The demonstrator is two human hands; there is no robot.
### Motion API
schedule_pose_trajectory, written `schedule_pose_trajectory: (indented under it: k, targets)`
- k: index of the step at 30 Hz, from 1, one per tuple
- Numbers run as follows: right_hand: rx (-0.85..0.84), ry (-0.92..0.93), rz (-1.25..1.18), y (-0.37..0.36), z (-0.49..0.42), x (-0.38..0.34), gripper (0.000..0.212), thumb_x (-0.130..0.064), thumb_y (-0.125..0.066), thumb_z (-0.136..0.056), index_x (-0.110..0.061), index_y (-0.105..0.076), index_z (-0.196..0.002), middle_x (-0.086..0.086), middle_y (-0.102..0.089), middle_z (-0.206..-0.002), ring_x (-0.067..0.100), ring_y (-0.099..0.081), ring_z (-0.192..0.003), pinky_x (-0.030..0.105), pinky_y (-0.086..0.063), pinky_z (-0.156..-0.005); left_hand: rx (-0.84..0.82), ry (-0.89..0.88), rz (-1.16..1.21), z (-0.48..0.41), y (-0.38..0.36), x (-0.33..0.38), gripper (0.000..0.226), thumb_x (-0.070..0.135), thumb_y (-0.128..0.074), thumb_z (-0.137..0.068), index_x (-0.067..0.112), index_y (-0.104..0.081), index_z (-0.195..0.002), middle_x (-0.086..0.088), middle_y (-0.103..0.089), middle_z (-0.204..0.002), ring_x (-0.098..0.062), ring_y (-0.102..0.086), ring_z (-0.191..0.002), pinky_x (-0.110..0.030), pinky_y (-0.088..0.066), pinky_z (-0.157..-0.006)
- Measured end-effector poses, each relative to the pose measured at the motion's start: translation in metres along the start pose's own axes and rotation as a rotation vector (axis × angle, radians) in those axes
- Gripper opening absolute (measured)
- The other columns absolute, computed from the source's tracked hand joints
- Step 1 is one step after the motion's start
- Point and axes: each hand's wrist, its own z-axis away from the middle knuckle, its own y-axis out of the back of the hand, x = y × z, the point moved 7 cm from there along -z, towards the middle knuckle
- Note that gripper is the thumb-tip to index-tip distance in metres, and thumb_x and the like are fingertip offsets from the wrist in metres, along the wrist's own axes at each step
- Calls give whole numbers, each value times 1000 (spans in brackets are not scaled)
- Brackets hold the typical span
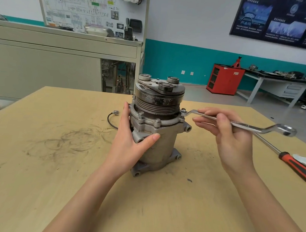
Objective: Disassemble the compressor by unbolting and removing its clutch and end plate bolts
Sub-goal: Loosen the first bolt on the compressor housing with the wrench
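the compressor [157, 127] stands upright at the centre of the frame on the worktop [56, 163], pulley and clutch [160, 88] uppermost. the left hand [135, 136] wraps the housing from the left, thumb pressed across the front, steadying it. the right hand [225, 129] pinches the shank of an offset ring spanner [241, 124], whose near ring sits over a flange bolt [183, 111] at the right edge of the body.

judged from this, the job is barely begun: the clutch plate is still on top, and at least two other flange bolts [141, 115] still stand in their lugs along the front. whether the bolt under the ring is loose yet cannot be told. a red-handled screwdriver [296, 165] lies unused at the right of the frame. all the bolts and the clutch remain to come off.
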Motion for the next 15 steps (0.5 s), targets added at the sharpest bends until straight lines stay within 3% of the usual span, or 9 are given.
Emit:
schedule_pose_trajectory:
  k: [6,9,12,15]
  targets:
    - [146,-431,-654,3,-35,57,18,-6,-25,-100,-13,-39,-91,13,-67,-75,17,-55,-56,23,-46,-58,6,2,26,0,0,1,123,71,-64,-58,38,7,-152,22,-15,-158,13,-22,-134,-21,-24,-110]
    - [59,-566,-704,-13,-57,80,22,-10,-24,-100,-13,-41,-87,9,-64,-69,13,-49,-45,22,-38,-56,-1,-3,22,1,0,1,121,68,-66,-60,38,7,-152,22,-15,-158,11,-21,-137,-23,-24,-112]
    - [-58,-684,-781,-26,-66,90,21,-15,-25,-100,-12,-44,-91,10,-65,-71,12,-55,-50,19,-47,-52,-5,0,24,1,0,2,120,66,-67,-61,38,7,-152,23,-16,-157,14,-21,-135,-23,-24,-113]
    - [-75,-670,-745,-20,-67,85,24,-21,-30,-101,-11,-50,-92,9,-69,-73,12,-63,-59,18,-52,-55,-7,5,20,1,1,1,121,69,-65,-60,39,7,-152,22,-16,-158,11,-21,-138,-24,-24,-114]
